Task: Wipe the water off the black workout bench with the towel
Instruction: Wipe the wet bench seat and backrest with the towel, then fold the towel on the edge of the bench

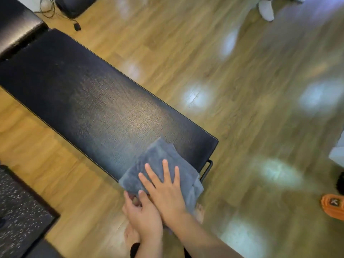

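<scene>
A long black workout bench runs from the upper left down to the middle of the view. A grey towel lies over its near end, draping off the edge. My right hand lies flat on the towel with fingers spread, pressing it onto the pad. My left hand is just below, at the bench's near edge, its fingers curled around the towel's hanging lower edge. The bench surface shows a dull sheen in the middle; no separate drops can be made out in the blur.
Wooden floor surrounds the bench. A speckled black mat lies at lower left. A second black pad sits at top left, with a cable beside it. An orange slipper is at the right edge; a socked foot stands at top right. My bare feet are below the bench.
</scene>
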